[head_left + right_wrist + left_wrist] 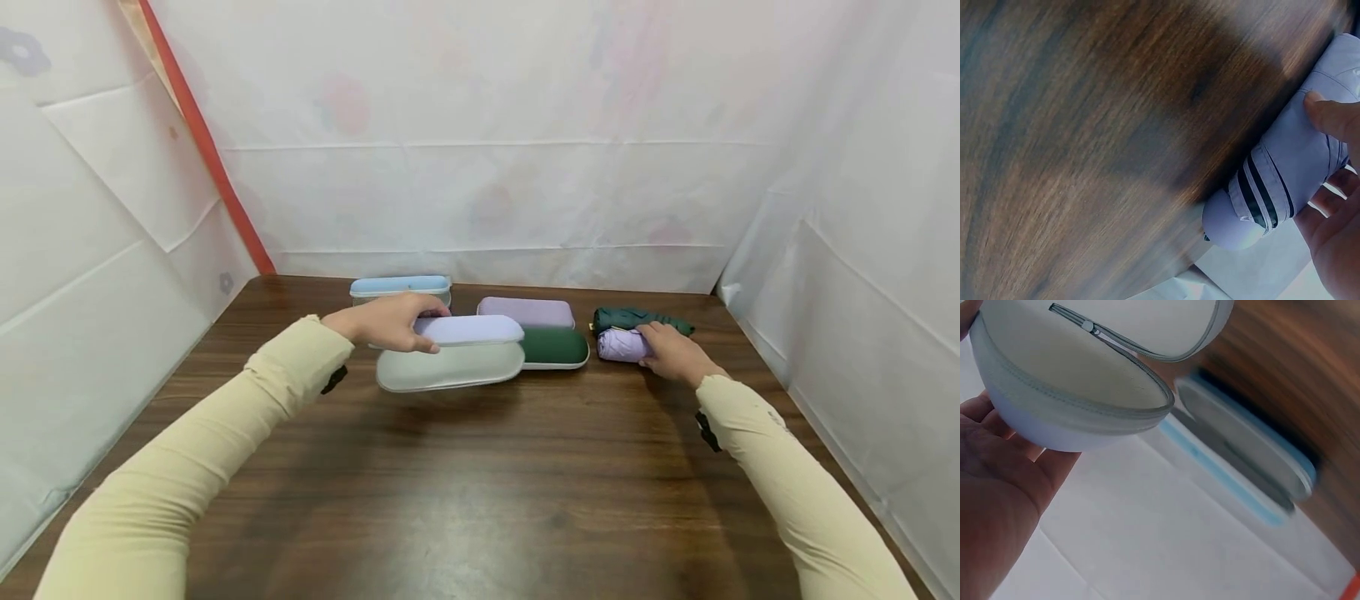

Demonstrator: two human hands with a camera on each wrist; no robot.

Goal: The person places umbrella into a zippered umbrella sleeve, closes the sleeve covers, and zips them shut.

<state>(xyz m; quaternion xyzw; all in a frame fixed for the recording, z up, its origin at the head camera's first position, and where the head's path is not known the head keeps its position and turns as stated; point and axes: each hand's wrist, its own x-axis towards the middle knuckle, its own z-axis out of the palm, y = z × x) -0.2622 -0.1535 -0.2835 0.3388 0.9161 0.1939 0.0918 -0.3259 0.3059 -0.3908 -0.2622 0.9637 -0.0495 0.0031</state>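
Note:
My left hand [386, 322] holds a lavender zippered case [480, 328] a little above the table, its lid spread apart from the pale lower half. In the left wrist view, the fingers lie along the rounded outside of the case [1035, 425], and its light lining and zipper show. On the right, my right hand [677, 354] grips a folded lavender umbrella [618, 344] lying on the table. The right wrist view shows thumb and fingers on either side of the umbrella [1294, 159]. Behind it lies a dark green folded umbrella [637, 318].
A dark green case [555, 347] and a mauve case [525, 312] lie between the hands. At the back left stands a light blue case [401, 285], gaping in the left wrist view. White sheeting [480, 200] borders the brown wooden table [465, 500] behind and at the sides.

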